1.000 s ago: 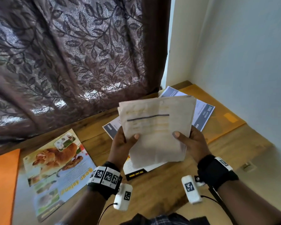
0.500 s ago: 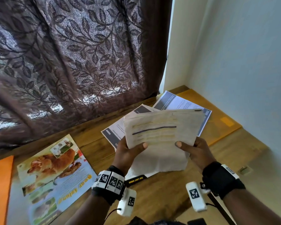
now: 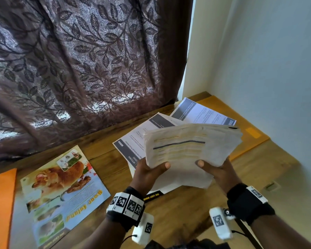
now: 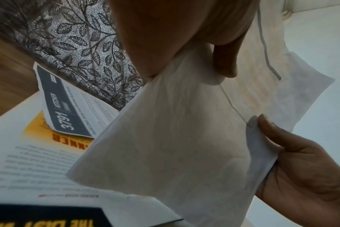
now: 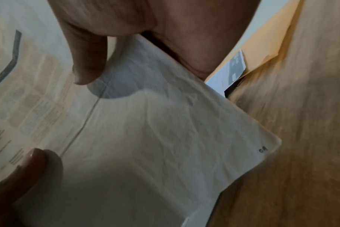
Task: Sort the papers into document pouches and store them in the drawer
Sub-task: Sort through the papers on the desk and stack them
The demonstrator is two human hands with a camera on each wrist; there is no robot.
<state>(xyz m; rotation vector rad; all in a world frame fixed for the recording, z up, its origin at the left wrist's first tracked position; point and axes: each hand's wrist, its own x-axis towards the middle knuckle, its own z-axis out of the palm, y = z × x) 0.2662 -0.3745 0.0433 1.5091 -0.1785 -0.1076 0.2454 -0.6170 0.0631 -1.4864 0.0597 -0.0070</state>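
Both hands are holding one stack of white papers (image 3: 190,150) above the wooden counter (image 3: 169,212). Left hand (image 3: 147,174) is gripping the stack's lower left edge, thumb lying across the top sheet, fingers underneath. Right hand (image 3: 217,170) is gripping the lower right edge the same way, thumb on top. Stack is tilting up toward the camera; faint yellow print and a dark line are showing through the top sheet.

Lying on the counter beneath the stack: a sheet with a dark header reading "KITCHEN" (image 3: 133,150). Another dark-headed sheet (image 3: 201,114) is resting on an orange pouch (image 3: 250,133) by the wall. A colourful animal brochure (image 3: 61,191) is lying at left, well apart.
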